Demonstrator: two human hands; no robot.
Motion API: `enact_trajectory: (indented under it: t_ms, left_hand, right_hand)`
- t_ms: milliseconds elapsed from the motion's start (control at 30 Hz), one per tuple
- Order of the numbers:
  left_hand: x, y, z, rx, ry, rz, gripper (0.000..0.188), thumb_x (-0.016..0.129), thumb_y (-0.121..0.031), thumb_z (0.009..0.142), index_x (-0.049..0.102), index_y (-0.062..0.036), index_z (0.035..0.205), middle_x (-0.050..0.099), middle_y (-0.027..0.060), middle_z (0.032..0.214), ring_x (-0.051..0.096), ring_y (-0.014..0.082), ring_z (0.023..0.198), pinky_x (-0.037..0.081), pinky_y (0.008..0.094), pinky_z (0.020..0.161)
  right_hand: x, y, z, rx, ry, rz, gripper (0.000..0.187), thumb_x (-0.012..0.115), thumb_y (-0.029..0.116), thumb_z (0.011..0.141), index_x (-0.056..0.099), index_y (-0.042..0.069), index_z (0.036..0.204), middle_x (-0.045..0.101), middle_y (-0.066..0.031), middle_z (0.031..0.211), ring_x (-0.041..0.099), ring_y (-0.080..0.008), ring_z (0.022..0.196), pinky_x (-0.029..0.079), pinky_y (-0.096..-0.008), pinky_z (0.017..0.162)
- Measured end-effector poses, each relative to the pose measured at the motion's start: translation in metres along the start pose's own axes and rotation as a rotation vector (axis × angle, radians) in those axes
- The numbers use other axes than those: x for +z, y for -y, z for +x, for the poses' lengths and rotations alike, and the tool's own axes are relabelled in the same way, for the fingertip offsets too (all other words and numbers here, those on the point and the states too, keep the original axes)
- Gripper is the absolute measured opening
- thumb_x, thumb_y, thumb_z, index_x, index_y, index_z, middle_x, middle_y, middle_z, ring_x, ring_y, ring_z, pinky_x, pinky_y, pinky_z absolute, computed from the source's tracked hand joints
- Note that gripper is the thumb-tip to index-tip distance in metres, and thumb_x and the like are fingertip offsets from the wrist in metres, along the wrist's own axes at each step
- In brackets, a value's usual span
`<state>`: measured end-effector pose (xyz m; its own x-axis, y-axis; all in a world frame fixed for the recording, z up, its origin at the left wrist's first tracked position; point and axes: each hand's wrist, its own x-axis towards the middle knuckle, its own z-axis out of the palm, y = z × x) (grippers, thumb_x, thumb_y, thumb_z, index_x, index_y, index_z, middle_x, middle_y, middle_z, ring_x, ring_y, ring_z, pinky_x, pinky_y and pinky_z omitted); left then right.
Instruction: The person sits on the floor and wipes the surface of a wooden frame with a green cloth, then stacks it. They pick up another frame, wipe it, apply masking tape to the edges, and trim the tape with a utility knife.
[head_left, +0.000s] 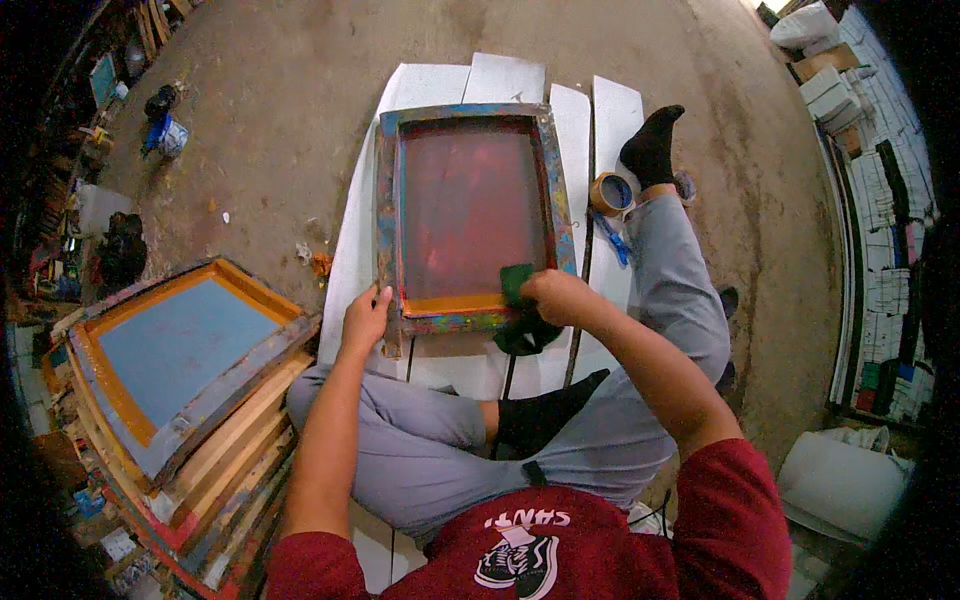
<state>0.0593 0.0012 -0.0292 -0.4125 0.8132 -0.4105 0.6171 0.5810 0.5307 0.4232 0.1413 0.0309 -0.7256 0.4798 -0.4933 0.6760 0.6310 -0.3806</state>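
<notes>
A paint-stained screen printing frame (pixel 388 215) with dark, reddish-streaked mesh (pixel 475 210) lies in front of me on white boards. Brown tape runs along the inside of its near edge. My left hand (pixel 367 318) is closed on the frame's near left corner, the thumb on top. Over the near right corner, my right hand (pixel 558 298) pinches a dark green cloth (pixel 517 285). Part of the cloth touches the mesh, and a darker part hangs over the frame's near edge. The fingertips of my right hand are partly hidden by the cloth.
To my left rises a stack of frames (pixel 215 425), its top one with blue-grey mesh (pixel 185 345). A tape roll (pixel 611 193) and a blue-handled tool (pixel 612 240) lie right of the frame, beside my outstretched leg. A small white-and-blue tub (pixel 170 137) stands on the floor, far left.
</notes>
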Motion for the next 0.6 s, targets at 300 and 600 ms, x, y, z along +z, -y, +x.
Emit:
enact_trajectory:
  t_ms: [300, 600]
  left_hand:
    - [-0.013, -0.013, -0.003, 0.023, -0.063, -0.009, 0.064, 0.064, -0.054, 0.100, 0.066, -0.0027, 0.139, 0.073, 0.0218, 0.110, 0.070, 0.0365, 0.103, 0.053, 0.0455, 0.090]
    - [-0.011, -0.020, -0.012, 0.178, -0.318, -0.213, 0.043, 0.070, -0.037, 0.101, 0.074, -0.0016, 0.125, 0.070, 0.0123, 0.103, 0.067, 0.0254, 0.096, 0.053, 0.0376, 0.086]
  right_hand:
    - [-0.063, 0.028, 0.040, -0.054, -0.792, 0.455, 0.042, 0.077, 0.018, 0.083, 0.068, 0.007, 0.122, 0.064, -0.0175, 0.125, 0.065, -0.0431, 0.111, 0.055, -0.0476, 0.094]
    - [-0.045, -0.118, 0.014, 0.671, -0.896, 0.198, 0.044, 0.078, 0.023, 0.089, 0.063, 0.006, 0.126, 0.061, -0.0180, 0.132, 0.067, -0.0432, 0.110, 0.055, -0.0518, 0.094]
